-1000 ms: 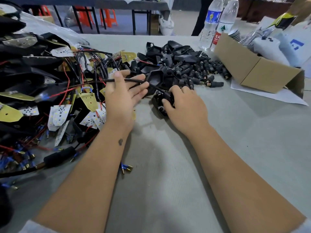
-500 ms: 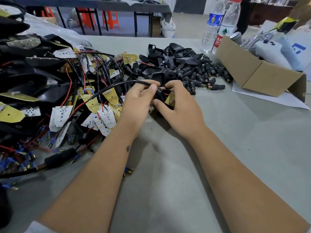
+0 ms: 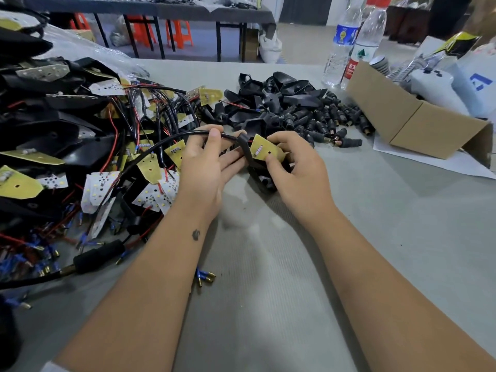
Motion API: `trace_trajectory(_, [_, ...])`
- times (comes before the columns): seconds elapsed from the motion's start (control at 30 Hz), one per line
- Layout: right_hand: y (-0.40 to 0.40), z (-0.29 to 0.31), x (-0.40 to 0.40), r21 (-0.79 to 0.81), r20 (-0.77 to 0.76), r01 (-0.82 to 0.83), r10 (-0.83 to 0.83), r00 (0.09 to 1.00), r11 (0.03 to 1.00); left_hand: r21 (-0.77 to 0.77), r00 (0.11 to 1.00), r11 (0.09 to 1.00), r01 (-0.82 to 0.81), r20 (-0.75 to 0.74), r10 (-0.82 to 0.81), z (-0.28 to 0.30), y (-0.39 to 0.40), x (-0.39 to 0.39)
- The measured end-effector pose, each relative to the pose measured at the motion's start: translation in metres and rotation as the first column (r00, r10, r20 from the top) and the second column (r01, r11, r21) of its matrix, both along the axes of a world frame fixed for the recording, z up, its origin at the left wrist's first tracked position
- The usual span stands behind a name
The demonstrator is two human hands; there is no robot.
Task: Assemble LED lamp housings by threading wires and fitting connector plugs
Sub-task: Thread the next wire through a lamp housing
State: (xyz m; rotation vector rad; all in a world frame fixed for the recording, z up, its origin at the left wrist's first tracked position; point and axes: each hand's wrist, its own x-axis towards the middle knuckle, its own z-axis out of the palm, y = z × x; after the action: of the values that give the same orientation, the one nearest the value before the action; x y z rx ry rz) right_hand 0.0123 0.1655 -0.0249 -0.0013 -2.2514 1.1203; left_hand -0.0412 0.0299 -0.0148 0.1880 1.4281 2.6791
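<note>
Grey cloth table (image 3: 375,237) under left hand (image 3: 204,167) pinching black cable (image 3: 166,139), right hand (image 3: 300,167) gripping lamp housing (image 3: 259,170)

We saw a grey bench (image 3: 375,237) with a faint ribbed pattern. Black housings (image 3: 281,95) and black plugs (image 3: 322,122) with coppery tips lay toward its far edge. At its left edge, yellow circuit boards (image 3: 16,183) and white LED boards (image 3: 155,194) with dark dots mixed with red and black wires (image 3: 115,135). The cardboard box (image 3: 402,119) was brown; blue-sleeved brass terminals (image 3: 205,276) lay nearer us.
</note>
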Motion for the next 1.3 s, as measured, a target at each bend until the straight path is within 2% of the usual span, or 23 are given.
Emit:
trace_trajectory(0.13, [0.001,0.001,0.000,0.014,-0.021,0.053,-0.053,0.998,0.998,-0.063,0.993,0.992,0.107,-0.047,-0.110,-0.001,0.001,0.001])
trace_trajectory(0.27, [-0.001,0.003,0.001,0.080,-0.075,0.115,-0.110,0.991,0.990,-0.181,0.987,0.979,0.094,-0.112,-0.116,-0.005,0.003,0.002])
trace_trajectory(0.43, [-0.003,0.007,0.004,0.124,-0.223,0.202,-0.171,0.960,0.971,-0.185,0.989,0.980,0.069,-0.119,-0.092,-0.006,0.003,0.003])
trace_trajectory(0.57, [-0.004,0.009,0.006,0.153,-0.239,0.227,-0.187,0.953,0.962,-0.166,0.988,0.984,0.071,-0.124,-0.093,-0.005,0.003,0.004])
trace_trajectory(0.7, [-0.007,0.010,0.006,0.027,-0.200,0.175,-0.166,0.966,0.984,-0.151,0.989,0.987,0.054,-0.131,-0.074,-0.005,0.003,0.004])
trace_trajectory(0.87, [-0.010,0.011,0.008,-0.049,-0.151,0.153,-0.159,0.976,0.987,-0.128,0.989,0.990,0.053,-0.129,-0.069,-0.005,0.002,0.003])
trace_trajectory(0.93, [-0.010,0.012,0.007,-0.137,-0.113,0.144,-0.160,0.981,0.980,-0.128,0.987,0.990,0.064,-0.140,-0.082,-0.005,0.002,0.004])
trace_trajectory(1.17, [-0.006,0.012,0.001,-0.480,-0.003,0.119,-0.138,0.990,0.869,-0.209,0.970,0.975,0.081,-0.210,-0.125,-0.004,0.003,0.006])
trace_trajectory(1.3, [-0.004,0.008,-0.003,-0.532,0.085,0.120,-0.088,0.992,0.838,-0.221,0.967,0.973,0.074,-0.224,-0.124,-0.004,0.004,0.007])
